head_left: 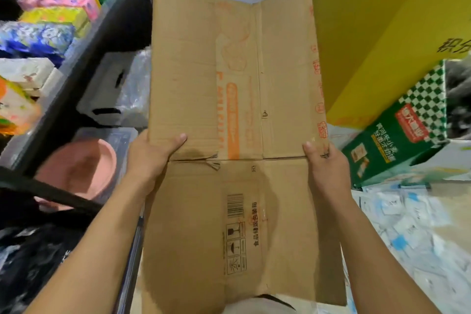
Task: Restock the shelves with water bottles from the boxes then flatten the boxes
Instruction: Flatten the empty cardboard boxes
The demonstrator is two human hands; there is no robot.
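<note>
- The flattened brown corrugated cardboard box with orange print (193,79) is held in the air straight in front of the person. It is between a dark shelf of bright soft packs (107,23) on the left and a green-and-white chequered carton (397,135) on the right.
- Its long axis runs directly away from the body. The barcode panel lies near the torso and the far panel reaches out over the aisle floor.
- The left hand (153,158) grips the left edge with the thumb laid on top; the fingers underneath are hidden.
- The right hand (325,163) grips the right edge in the same way.
- Both hands sit at the cross crease that divides the near and far panels. They are level with each other, so neither is nearer to the work.
- That crease looks like the hinge for the next fold. The far panel is bent along a lengthwise crease, so the box is probably not fully flat yet.
- No water bottles are in view.
</note>
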